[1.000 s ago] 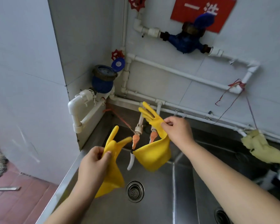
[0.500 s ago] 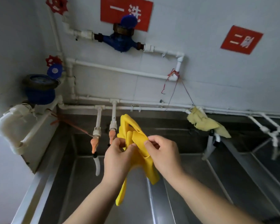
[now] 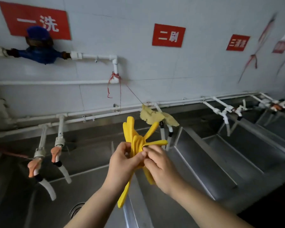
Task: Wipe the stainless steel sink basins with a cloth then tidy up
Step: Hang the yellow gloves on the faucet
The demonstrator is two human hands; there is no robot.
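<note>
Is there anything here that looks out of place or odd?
Yes. A crumpled yellowish cloth is draped over the taps between two basins instead of put away, and loose red string dangles from the wall pipe. Both hands grip yellow gloves.

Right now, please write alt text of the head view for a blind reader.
Both hands, left hand and right hand, hold bunched yellow rubber gloves above a row of steel sink basins. A yellowish cloth hangs over the taps behind.

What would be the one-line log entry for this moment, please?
stage: tidying | left hand: holds gloves | right hand: holds gloves | cloth: draped over taps | gloves: above sink
</note>
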